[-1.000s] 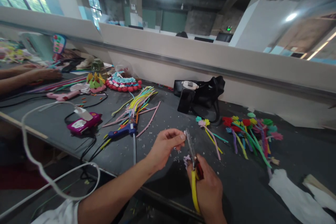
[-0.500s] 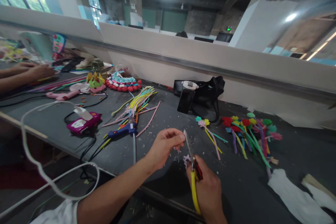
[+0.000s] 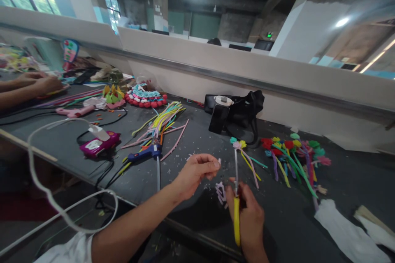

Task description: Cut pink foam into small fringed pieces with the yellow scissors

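A dark tabletop spreads under everything, and a black bag slumps at its back against the pale partition. To the right of the bag lies a heap of colourful fuzzy flowers with long stems; to its left, a loose bunch of fuzzy strips fans out. In front, the right hand is wrapped round the yellow handle of the scissors, whose blades point away from the body and look narrow, seen nearly edge-on, so their gap cannot be told. The left hand pinches between thumb and fingertips. Three joined flowers lie just beyond the scissors. Between the hands, a small pile of lilac pieces rests on the table. Smallest of all, a pale scrap pokes up from the left hand's pinch, apart from the blades.
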`<act>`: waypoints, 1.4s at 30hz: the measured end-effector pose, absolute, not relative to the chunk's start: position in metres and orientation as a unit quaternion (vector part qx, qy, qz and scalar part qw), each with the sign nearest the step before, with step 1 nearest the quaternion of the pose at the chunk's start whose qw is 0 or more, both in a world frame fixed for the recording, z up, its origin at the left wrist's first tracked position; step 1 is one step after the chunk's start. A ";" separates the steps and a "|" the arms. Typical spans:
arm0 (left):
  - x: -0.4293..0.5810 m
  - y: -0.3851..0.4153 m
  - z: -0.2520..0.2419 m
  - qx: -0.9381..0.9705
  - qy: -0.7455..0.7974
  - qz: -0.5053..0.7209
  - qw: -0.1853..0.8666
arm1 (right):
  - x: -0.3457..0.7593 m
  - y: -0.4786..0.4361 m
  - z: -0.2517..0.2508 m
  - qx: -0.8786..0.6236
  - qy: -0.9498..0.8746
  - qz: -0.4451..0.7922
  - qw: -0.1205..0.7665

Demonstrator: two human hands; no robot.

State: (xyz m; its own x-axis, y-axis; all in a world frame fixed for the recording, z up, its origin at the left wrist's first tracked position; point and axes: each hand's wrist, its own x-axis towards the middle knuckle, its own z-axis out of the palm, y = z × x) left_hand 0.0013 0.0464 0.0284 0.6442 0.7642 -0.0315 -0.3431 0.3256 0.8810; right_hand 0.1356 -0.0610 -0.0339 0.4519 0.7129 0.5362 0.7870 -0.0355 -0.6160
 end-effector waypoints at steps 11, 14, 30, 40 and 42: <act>0.011 0.037 0.008 0.650 0.262 0.167 0.693 | 0.137 -0.064 -0.021 -0.718 -0.424 0.075 0.546; 0.012 0.037 0.003 0.670 0.255 0.171 0.675 | 0.134 -0.064 -0.020 -0.716 -0.434 0.064 0.543; 0.009 0.024 0.007 0.930 0.202 0.270 0.146 | 0.143 -0.062 -0.022 -0.739 -0.426 0.064 0.518; 0.013 0.021 0.002 0.941 0.159 0.286 0.089 | 0.143 -0.064 -0.019 -0.744 -0.435 0.060 0.503; 0.013 0.023 0.005 0.895 0.202 0.320 0.236 | 0.141 -0.065 -0.017 -0.742 -0.430 0.054 0.512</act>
